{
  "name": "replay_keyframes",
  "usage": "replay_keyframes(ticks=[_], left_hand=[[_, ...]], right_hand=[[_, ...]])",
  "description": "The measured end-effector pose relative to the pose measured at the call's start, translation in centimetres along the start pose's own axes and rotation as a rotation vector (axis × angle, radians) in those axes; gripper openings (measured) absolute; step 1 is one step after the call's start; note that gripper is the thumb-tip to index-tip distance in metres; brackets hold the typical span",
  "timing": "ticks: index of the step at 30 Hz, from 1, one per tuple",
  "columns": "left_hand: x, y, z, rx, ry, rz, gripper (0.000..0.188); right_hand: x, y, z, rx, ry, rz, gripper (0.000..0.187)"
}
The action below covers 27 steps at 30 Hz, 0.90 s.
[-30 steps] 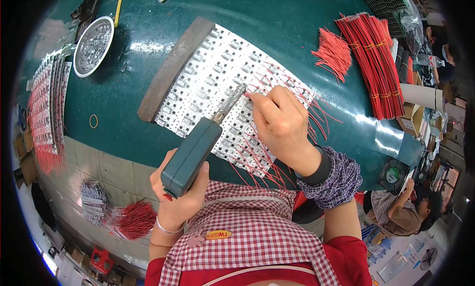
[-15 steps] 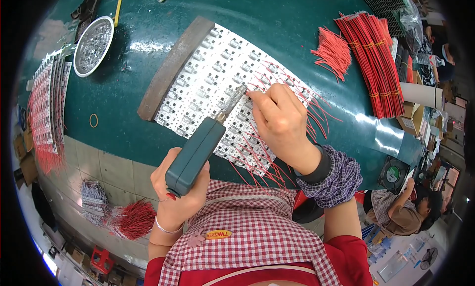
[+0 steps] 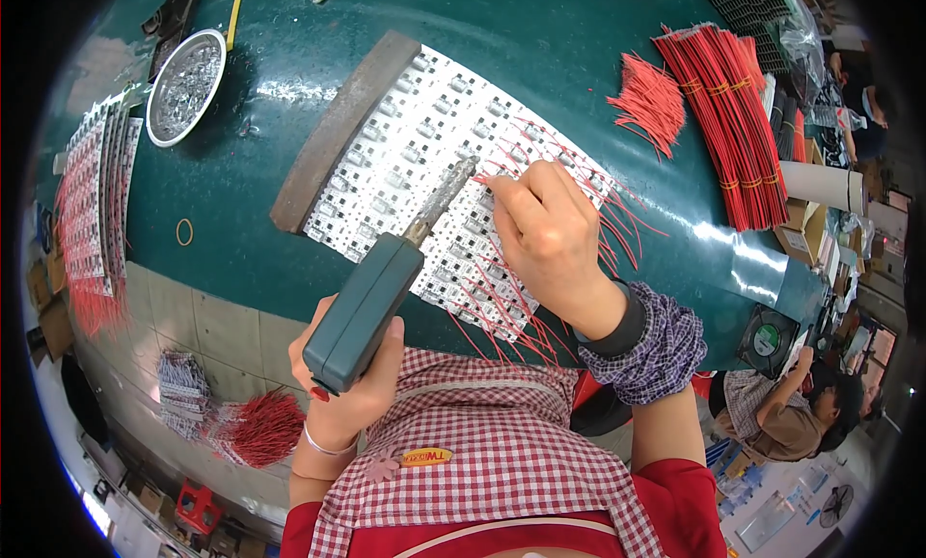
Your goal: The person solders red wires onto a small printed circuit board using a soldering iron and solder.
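My left hand is closed round the dark green, pistol-shaped body of a soldering gun. The metal barrel slants up and right over a white sheet of small circuit boards, with its tip just left of my right fingertips. With thumb and index finger pinched, my right hand holds the end of a thin red wire above the sheet. Other red wires fan out from the sheet's right and lower parts. Along the sheet's left edge lies a heavy rusty metal bar.
A metal bowl of solder scraps stands at the far left, with stacked wired board sheets below it. Loose red wires and tied red wire bundles lie at the far right. A small fan sits near the right edge.
The soldering gun and my left hand have shifted left, so the tip has drawn slightly away from my right fingertips. My right hand has barely moved.
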State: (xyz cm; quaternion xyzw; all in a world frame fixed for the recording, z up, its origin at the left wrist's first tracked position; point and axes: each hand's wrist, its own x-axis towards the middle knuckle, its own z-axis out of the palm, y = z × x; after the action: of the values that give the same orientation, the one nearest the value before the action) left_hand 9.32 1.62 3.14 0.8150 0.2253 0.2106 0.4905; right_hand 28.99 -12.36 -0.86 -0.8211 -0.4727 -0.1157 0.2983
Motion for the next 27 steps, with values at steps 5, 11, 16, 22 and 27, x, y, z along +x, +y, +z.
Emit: replay_keyframes(ticks=[5, 11, 16, 22, 27], left_hand=[[-0.3, 0.1, -0.1, 0.004, 0.011, -0.001, 0.020], [-0.7, -0.1, -0.4, 0.012, -0.001, -0.030, 0.020], [-1.1, 0.1, -0.6, 0.020, -0.023, -0.075, 0.019], [-1.2, 0.3, -0.7, 0.006, -0.049, -0.124, 0.016], [-1.0, 0.3, -0.7, 0.026, -0.068, -0.107, 0.015]], right_hand=[[-0.1, -0.3, -0.6, 0.062, 0.050, 0.012, 0.026], [-0.4, -0.3, -0.8, 0.106, 0.003, 0.004, 0.025], [-0.4, -0.2, -0.7, 0.085, -0.018, -0.004, 0.022], [-0.3, -0.2, -0.7, 0.053, -0.035, -0.016, 0.020], [-0.2, -0.4, -0.7, 0.071, -0.054, 0.018, 0.024]])
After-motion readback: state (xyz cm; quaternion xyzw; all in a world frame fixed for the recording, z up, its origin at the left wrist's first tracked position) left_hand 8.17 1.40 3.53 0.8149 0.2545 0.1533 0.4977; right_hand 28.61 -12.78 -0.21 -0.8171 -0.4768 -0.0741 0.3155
